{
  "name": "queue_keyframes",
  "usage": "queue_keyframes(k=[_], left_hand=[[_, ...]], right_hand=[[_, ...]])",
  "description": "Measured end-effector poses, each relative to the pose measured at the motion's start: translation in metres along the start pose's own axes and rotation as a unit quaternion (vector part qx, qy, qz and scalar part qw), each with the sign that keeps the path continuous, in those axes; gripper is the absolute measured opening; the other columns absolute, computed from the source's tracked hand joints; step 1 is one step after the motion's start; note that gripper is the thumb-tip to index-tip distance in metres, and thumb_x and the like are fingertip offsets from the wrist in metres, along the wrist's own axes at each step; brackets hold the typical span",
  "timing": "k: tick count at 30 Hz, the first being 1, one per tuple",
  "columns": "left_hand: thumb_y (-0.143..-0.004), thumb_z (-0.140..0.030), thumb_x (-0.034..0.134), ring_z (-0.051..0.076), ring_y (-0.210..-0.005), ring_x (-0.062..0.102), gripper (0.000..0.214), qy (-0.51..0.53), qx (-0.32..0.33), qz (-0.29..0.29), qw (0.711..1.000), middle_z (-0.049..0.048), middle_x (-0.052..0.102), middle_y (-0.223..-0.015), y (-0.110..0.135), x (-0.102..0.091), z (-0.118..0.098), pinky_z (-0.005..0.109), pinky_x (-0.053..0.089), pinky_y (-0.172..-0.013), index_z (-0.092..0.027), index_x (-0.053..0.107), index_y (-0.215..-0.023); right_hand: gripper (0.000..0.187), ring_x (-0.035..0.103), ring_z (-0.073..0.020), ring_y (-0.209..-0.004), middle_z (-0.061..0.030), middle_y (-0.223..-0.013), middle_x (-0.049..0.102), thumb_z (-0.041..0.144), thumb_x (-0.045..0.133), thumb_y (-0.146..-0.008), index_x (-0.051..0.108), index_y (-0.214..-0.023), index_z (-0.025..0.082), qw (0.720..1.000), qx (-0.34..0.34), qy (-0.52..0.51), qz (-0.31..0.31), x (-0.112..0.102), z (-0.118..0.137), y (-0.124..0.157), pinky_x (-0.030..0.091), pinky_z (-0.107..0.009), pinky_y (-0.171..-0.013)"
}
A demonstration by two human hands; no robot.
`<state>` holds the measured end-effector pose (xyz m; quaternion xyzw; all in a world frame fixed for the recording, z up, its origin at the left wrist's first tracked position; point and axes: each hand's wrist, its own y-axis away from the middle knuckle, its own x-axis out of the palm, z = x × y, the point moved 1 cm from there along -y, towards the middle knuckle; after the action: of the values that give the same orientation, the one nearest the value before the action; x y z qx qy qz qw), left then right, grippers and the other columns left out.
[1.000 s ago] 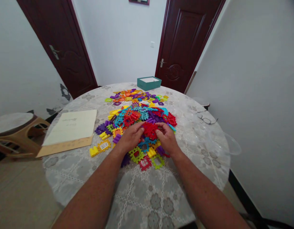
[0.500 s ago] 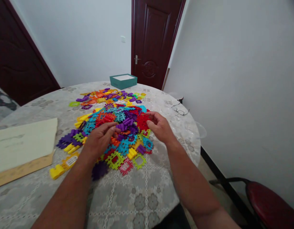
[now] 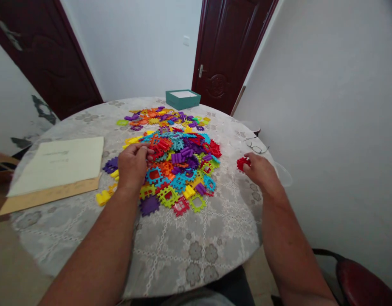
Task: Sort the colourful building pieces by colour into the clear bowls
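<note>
**Right hand moving red piece clear of the pile**

Since half a second ago, the right hand (image 3: 261, 172) is carrying the red piece (image 3: 242, 164) from the pile's right edge to a spot well apart from it. The left hand (image 3: 134, 163) is now reaching over the left side of the pile (image 3: 183, 157) rather than its middle.

Bare tabletop (image 3: 227, 225) is separating the red piece from the pile. Glasses (image 3: 256, 148) are lying just beyond the right hand; a box (image 3: 183, 100) is standing at the far edge, and paper (image 3: 58, 161) is lying at left.

The right forearm is slanting inward, thumb and fingers clamping the red piece. The left fingers are bending toward the pile; whether they are gripping anything, I cannot tell.

The toothed red piece is jutting leftward from the fingertips; its long axis is not showing clearly.
</note>
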<state>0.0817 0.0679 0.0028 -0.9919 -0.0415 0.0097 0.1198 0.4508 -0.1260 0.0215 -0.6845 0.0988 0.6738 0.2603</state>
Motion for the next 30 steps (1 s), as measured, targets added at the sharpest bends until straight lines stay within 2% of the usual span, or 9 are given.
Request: queue_keyframes(k=[7,11,14,15,17,20,24,27,30], left_hand=[[-0.081,-0.034,0.06,0.012,-0.059,0.061,0.026,0.009,-0.005,-0.001,1.0,0.003,0.075,-0.083,0.002,0.001,-0.004,0.021,0.049,-0.048,-0.019,0.073,-0.098],[-0.082,-0.033,0.059,0.011,-0.058,0.06,0.027,0.015,0.002,0.001,1.0,0.0039,0.076,-0.085,0.004,-0.001,-0.009,0.021,0.048,-0.049,-0.017,0.072,-0.099],[-0.083,-0.033,0.057,0.012,-0.06,0.062,0.029,-0.002,-0.006,0.006,1.0,0.0048,0.077,-0.088,0.004,0.0,-0.006,0.021,0.047,-0.051,-0.017,0.071,-0.102],[-0.083,-0.033,0.056,0.012,-0.061,0.062,0.029,-0.009,-0.008,0.007,1.0,0.0049,0.077,-0.088,0.003,0.001,-0.004,0.021,0.047,-0.051,-0.017,0.071,-0.103],[-0.083,-0.033,0.056,0.013,-0.062,0.063,0.029,-0.019,-0.012,0.015,1.0,0.0049,0.077,-0.087,0.002,0.002,0.0,0.022,0.047,-0.053,-0.017,0.071,-0.103],[-0.084,-0.031,0.055,0.014,-0.063,0.065,0.028,-0.04,-0.011,0.041,0.998,0.0054,0.077,-0.088,-0.001,0.001,0.005,0.024,0.049,-0.055,-0.018,0.071,-0.103],[-0.086,-0.03,0.058,0.019,-0.075,0.068,0.025,-0.183,0.054,0.152,0.97,0.0055,0.078,-0.09,-0.001,-0.007,0.001,0.031,0.054,-0.072,-0.019,0.075,-0.1],[-0.086,-0.027,0.059,0.022,-0.087,0.071,0.028,-0.275,0.111,0.309,0.904,0.0057,0.079,-0.099,0.005,-0.014,-0.008,0.034,0.054,-0.085,-0.021,0.078,-0.105],[-0.084,-0.031,0.066,0.023,-0.096,0.073,0.039,-0.283,0.109,0.446,0.842,0.006,0.079,-0.109,0.015,-0.019,-0.017,0.035,0.054,-0.089,-0.025,0.076,-0.122]], right_hand=[[0.044,0.073,-0.0264,-0.099,-0.012,-0.112,0.079,0.03,0.058,-0.095,0.067,-0.136,0.019,0.999,-0.014,-0.043,0.015,0.0,0.007,0.005,0.051,-0.034,-0.081],[0.039,0.072,-0.0292,-0.1,-0.0144,-0.112,0.078,0.03,0.055,-0.095,0.071,-0.128,0.017,0.993,-0.036,-0.077,-0.076,-0.003,0.021,0.012,0.053,-0.039,-0.087],[0.034,0.071,-0.0292,-0.097,-0.0155,-0.109,0.077,0.03,0.053,-0.096,0.073,-0.12,0.016,0.975,-0.11,-0.153,-0.12,-0.005,0.054,0.028,0.053,-0.043,-0.09],[0.031,0.07,-0.0279,-0.095,-0.0144,-0.108,0.077,0.03,0.053,-0.098,0.074,-0.117,0.017,0.965,-0.153,-0.188,-0.102,-0.005,0.069,0.037,0.053,-0.042,-0.09],[0.025,0.07,-0.0246,-0.095,-0.0109,-0.107,0.076,0.03,0.053,-0.101,0.074,-0.112,0.021,0.932,-0.267,-0.245,-0.005,-0.005,0.104,0.059,0.053,-0.039,-0.088],[0.02,0.067,-0.0242,-0.104,-0.0098,-0.111,0.073,0.032,0.059,-0.102,0.072,-0.114,0.022,0.877,-0.4,-0.225,0.145,0.0,0.152,0.092,0.051,-0.036,-0.089],[0.029,0.064,-0.0268,-0.107,-0.0111,-0.119,0.069,0.04,0.071,-0.095,0.071,-0.118,0.021,0.89,-0.399,-0.14,0.17,0.014,0.18,0.109,0.049,-0.037,-0.087],[0.03,0.064,-0.0263,-0.105,-0.0116,-0.118,0.068,0.042,0.066,-0.099,0.071,-0.119,0.021,0.903,-0.385,-0.122,0.148,0.026,0.181,0.107,0.049,-0.037,-0.086],[0.03,0.064,-0.0258,-0.102,-0.0126,-0.117,0.068,0.042,0.056,-0.104,0.072,-0.117,0.02,0.904,-0.393,-0.12,0.116,0.037,0.178,0.104,0.049,-0.037,-0.083]])
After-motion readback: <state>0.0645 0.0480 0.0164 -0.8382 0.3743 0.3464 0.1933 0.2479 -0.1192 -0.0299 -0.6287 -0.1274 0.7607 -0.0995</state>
